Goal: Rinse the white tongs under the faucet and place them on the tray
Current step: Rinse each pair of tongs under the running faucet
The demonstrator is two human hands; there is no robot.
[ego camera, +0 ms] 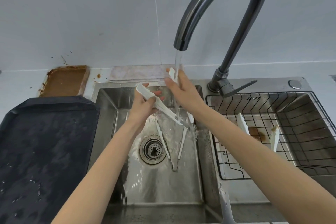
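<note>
Far left of the sink, on the worktop: dark tray, wet with droplets, long side running front to back, touching the sink's left rim. Behind the tray, a rust-brown stained patch against the wall. Over the sink's back half, left hand curled around one arm of the white tongs, thumb across the top. That arm slanting from upper left, past the fingers, down and right into the falling water. Just right of it, right hand pinching the other arm, tip pointing up beside the stream below the faucet spout. Tongs white, flat-bladed, ridged along the arm, spread wide between both hands, wet. Judged mid-rinse, not yet ready for the tray. For the placing move: tray lying left of both hands, left hand nearer, so probably a leftward carry with the tongs' long axis turned along the tray's length. On the sink floor, beside the drain, a second pair of tongs lying in a V, hinge toward the front. Right of the sink, a wire basket in the second basin holding another white pair near a brown smear.
</note>
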